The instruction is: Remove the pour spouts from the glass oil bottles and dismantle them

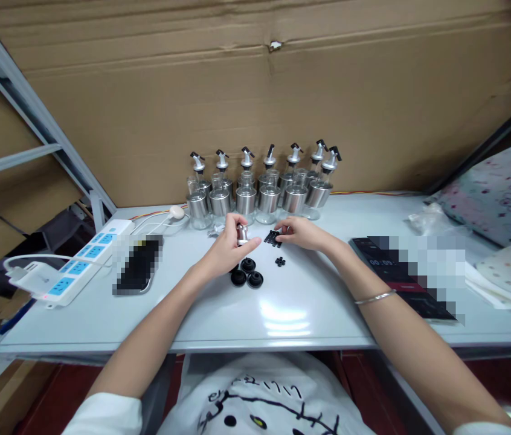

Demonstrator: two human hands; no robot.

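Observation:
My left hand (229, 246) is closed around a silver metal pourer spout (242, 234), which stands upright between thumb and fingers. Just to the right, my right hand (298, 233) has its thumb and fingertips bent together at a small pile of black lever pieces (272, 238), pinching at one of them. Several round black stoppers (255, 278) lie on the table below my left hand. A small cluster of tiny black parts (279, 261) lies below my right hand.
Glass and steel oil bottles (246, 199) stand in rows at the back, the rear ones with pourers. A power strip (87, 260) and phone (140, 266) lie left. A larger device with a timer (400, 278) lies right, near a plastic bag (430, 219). Cardboard (328, 109) rises behind.

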